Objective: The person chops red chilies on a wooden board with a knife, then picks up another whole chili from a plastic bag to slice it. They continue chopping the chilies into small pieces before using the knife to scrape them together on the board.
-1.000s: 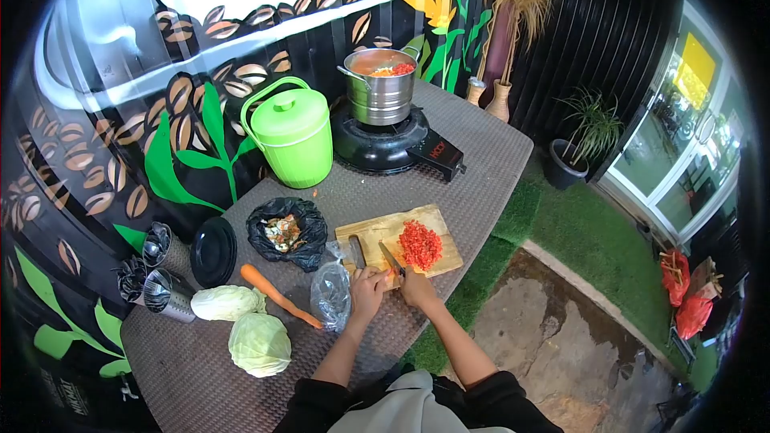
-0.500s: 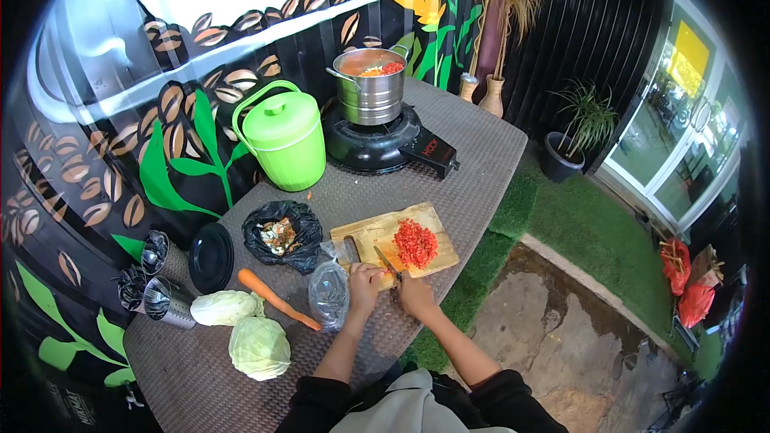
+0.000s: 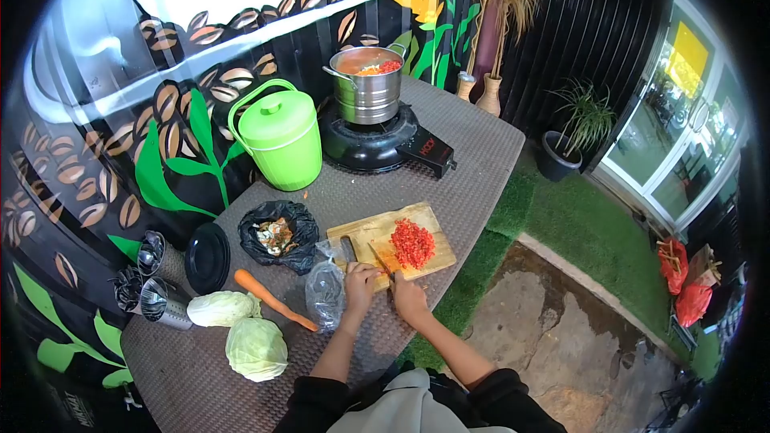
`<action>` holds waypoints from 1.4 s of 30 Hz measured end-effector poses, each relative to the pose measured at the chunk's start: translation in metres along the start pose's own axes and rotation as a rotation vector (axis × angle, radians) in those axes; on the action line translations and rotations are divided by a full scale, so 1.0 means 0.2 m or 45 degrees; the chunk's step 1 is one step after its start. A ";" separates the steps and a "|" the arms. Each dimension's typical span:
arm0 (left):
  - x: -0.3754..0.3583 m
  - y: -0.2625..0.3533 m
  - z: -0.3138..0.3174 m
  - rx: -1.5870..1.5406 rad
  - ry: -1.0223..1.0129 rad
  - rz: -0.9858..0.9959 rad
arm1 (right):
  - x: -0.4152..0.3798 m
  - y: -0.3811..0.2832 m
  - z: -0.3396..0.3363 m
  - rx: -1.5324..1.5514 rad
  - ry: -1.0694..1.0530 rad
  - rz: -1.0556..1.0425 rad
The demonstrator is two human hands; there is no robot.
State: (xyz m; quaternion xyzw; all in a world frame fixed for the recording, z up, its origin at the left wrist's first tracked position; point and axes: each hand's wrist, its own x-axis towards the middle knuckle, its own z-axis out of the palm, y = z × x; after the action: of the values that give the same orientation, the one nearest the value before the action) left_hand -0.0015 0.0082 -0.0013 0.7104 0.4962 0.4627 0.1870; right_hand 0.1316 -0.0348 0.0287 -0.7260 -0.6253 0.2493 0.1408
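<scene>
My right hand (image 3: 411,297) is closed round the handle of a knife (image 3: 380,258), its blade angled up and left over the wooden cutting board (image 3: 361,232). My left hand (image 3: 359,284) rests at the near left edge of the board with fingers bent together. A bit of red shows at its fingertips, too small to name. Right of the blade lies a heap of finely chopped red pieces (image 3: 412,244). Just left of my left hand is a clear plastic bag (image 3: 325,295).
A carrot (image 3: 274,300), a round cabbage (image 3: 257,350) and a longer pale cabbage (image 3: 220,309) lie at left. Behind them are a black bag of scraps (image 3: 293,252), black plates (image 3: 207,258) and cutlery holders (image 3: 164,305). A green bucket (image 3: 281,140) stands near a pot (image 3: 367,96) on a stove (image 3: 369,144).
The view has shifted slightly. Both hands stay at the near edge of the board, and the knife remains in my right hand with little visible movement.
</scene>
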 end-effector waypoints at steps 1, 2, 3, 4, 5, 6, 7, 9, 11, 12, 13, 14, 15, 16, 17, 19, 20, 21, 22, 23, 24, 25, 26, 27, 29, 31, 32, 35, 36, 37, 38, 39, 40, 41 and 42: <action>0.00 0.01 -0.01 -0.015 -0.003 -0.002 | 0.01 0.01 -0.01 0.000 -0.005 0.000; -0.01 0.02 -0.02 -0.031 -0.008 0.001 | 0.04 0.02 -0.03 0.012 -0.023 -0.063; -0.01 0.02 -0.02 -0.029 -0.009 0.004 | 0.06 0.03 -0.04 0.024 -0.038 -0.126; -0.01 0.02 -0.02 -0.036 -0.013 -0.007 | 0.07 0.05 -0.05 0.025 -0.036 -0.129; -0.01 0.02 -0.02 -0.042 -0.015 -0.019 | 0.06 0.06 -0.05 -0.017 -0.052 -0.127; -0.01 0.01 -0.02 -0.039 -0.013 -0.021 | 0.05 0.06 -0.04 -0.059 -0.069 -0.124; -0.01 0.00 -0.02 -0.024 0.000 -0.013 | 0.03 0.06 -0.01 -0.060 -0.071 -0.125; -0.01 -0.02 0.00 -0.016 0.013 0.000 | -0.01 0.02 0.03 -0.016 0.010 0.006; -0.01 -0.02 0.00 0.007 0.005 0.001 | 0.00 0.00 0.02 -0.010 0.001 0.011; -0.02 -0.02 0.01 0.007 0.004 -0.002 | 0.00 0.00 0.01 0.003 -0.013 0.018; -0.02 -0.03 0.01 -0.005 0.018 0.001 | 0.02 0.00 -0.01 0.006 -0.013 0.021; -0.02 -0.03 0.01 -0.019 0.034 0.006 | 0.04 0.02 -0.04 0.021 -0.059 -0.017; -0.02 -0.03 0.01 -0.017 0.035 0.009 | 0.06 0.03 -0.06 0.035 -0.104 -0.059; -0.02 -0.03 0.01 -0.005 0.042 0.015 | 0.06 0.04 -0.07 0.053 -0.124 -0.057; -0.02 -0.03 0.01 0.007 0.048 0.019 | 0.05 0.04 -0.04 0.054 -0.124 -0.061; -0.02 -0.02 0.00 -0.015 0.034 -0.008 | 0.00 0.03 0.02 -0.022 0.091 -0.090; -0.02 -0.02 0.00 -0.040 0.019 -0.033 | 0.00 0.03 0.04 -0.025 0.093 -0.086; -0.02 -0.01 0.01 -0.044 0.021 -0.032 | -0.02 -0.01 0.02 -0.006 0.029 -0.016; -0.02 -0.01 0.00 -0.032 0.018 -0.020 | -0.03 -0.04 0.00 0.015 -0.037 0.053; -0.02 -0.02 0.00 -0.018 0.013 -0.009 | 0.00 -0.02 0.01 0.015 -0.040 0.052; -0.03 -0.02 0.00 -0.016 0.009 -0.011 | 0.05 0.02 0.04 0.030 -0.019 -0.003; -0.03 -0.01 0.00 -0.030 0.020 -0.012 | 0.07 0.04 0.04 0.046 0.004 -0.057; -0.03 -0.01 0.00 -0.044 0.033 -0.012 | 0.07 0.06 0.04 0.048 0.004 -0.056; -0.03 -0.01 0.00 -0.042 0.036 -0.011 | 0.06 0.06 0.02 0.003 0.004 -0.083; -0.03 -0.01 0.00 -0.016 0.028 -0.011 | 0.03 0.03 0.00 -0.042 0.005 -0.119; -0.03 -0.01 0.00 -0.007 0.030 -0.014 | -0.02 0.01 0.06 -0.026 0.061 -0.026; -0.03 -0.02 0.00 0.001 0.028 -0.015 | -0.02 -0.01 0.07 -0.023 0.065 -0.001; -0.02 0.00 -0.01 -0.017 0.023 -0.009 | 0.04 -0.01 0.04 0.023 0.030 -0.050; -0.04 0.00 -0.01 -0.014 0.014 -0.012 | 0.06 0.02 0.05 0.028 0.025 -0.044; -0.04 -0.01 -0.01 -0.027 0.019 -0.010 | 0.09 0.05 0.06 0.026 0.012 -0.082; -0.03 -0.01 -0.01 -0.040 0.029 -0.007 | 0.12 0.07 0.06 0.021 0.001 -0.125; -0.02 0.00 -0.01 -0.038 0.031 -0.005 | 0.09 0.05 0.05 0.022 0.003 -0.127; -0.03 0.00 -0.01 -0.035 0.031 -0.014 | 0.04 0.02 0.02 -0.005 0.052 -0.105; -0.03 0.00 -0.01 -0.034 0.028 -0.023 | -0.01 -0.01 0.01 -0.032 0.101 -0.080; -0.03 -0.01 0.00 -0.039 0.025 -0.022 | -0.01 -0.01 0.02 -0.034 0.103 -0.074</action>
State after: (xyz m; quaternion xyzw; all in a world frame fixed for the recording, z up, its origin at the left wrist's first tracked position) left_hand -0.0029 0.0038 -0.0054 0.6986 0.4971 0.4754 0.1970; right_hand 0.1268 -0.0370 0.0264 -0.7189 -0.6431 0.2071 0.1635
